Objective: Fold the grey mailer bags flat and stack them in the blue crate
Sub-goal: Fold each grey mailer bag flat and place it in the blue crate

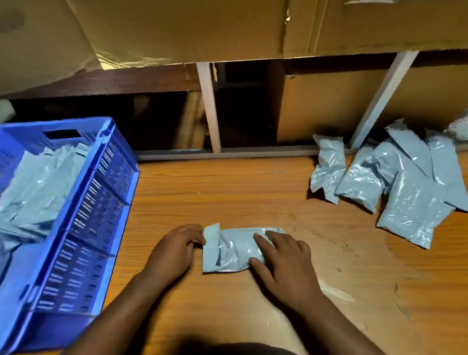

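Under both hands, crinkled grey mailer bag (pixel 234 249), half-folded.

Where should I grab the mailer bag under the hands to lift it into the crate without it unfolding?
Probably pinch the mailer bag at its left end, where the folded flap stands up by the left hand, coming in from the left. Gripping across flap and body together should hold the fold shut. The right hand lies flat on the right end and can steady it. The blue crate sits to the left.

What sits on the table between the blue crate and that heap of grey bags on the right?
In the head view, one grey mailer bag lies there, with the left hand and right hand on it. Otherwise it is bare wooden table.
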`<state>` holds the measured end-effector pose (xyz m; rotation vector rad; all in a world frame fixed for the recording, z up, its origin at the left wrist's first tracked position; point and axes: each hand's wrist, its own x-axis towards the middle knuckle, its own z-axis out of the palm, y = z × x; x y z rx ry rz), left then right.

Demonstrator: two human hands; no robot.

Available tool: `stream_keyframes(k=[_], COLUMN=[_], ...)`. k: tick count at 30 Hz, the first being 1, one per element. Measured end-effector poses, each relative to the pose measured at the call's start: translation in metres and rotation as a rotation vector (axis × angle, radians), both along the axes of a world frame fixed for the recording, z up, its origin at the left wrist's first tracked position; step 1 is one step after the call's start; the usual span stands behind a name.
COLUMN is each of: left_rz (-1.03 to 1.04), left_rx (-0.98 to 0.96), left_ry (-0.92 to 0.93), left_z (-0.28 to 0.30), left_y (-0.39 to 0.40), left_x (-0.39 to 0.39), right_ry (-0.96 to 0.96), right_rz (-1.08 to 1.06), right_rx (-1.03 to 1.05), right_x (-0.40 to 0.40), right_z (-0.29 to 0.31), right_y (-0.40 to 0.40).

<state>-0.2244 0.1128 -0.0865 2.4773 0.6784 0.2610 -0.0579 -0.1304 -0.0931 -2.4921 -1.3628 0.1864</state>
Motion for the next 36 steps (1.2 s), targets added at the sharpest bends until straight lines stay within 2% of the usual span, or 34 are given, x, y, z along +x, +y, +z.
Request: stream_keyframes(k=[2, 5, 9, 12, 18, 28, 36], left_rz=[0.107, 0.063, -0.128, -0.152, -0.124, -0.134, -0.124], left_rx=[0.028, 0.071, 0.182, 0.238, 0.240, 0.377, 0.349], left_ry=[-0.064, -0.154, -0.019, 0.087, 0.066, 0.019, 0.097], left_z=[0.000, 0.006, -0.008, -0.030, -0.049, -0.052, -0.053], left_y=[-0.013, -0.041, -0.060, -0.060, -0.061, -0.063, -0.065], left_x=[-0.005, 0.014, 0.056, 0.060, 0.051, 0.058, 0.061], right_ry=[-0.060, -0.102, -0.090, -0.080, -0.110, -0.098, -0.120], right_rz=[-0.079, -0.058, 0.000, 0.010, 0.031, -0.006, 0.010], right_rx=[0.120, 0.240, 0.033, -0.071, -0.049, -0.055, -0.065], right_x=[-0.007, -0.008, -0.006, -0.007, -0.008, -0.001, 0.001], right_z=[0.007, 0.011, -0.008, -0.024, -0.025, -0.030, -0.040], right_y=[0.015, 0.036, 0.061, 0.061, 0.062, 0.069, 0.069])
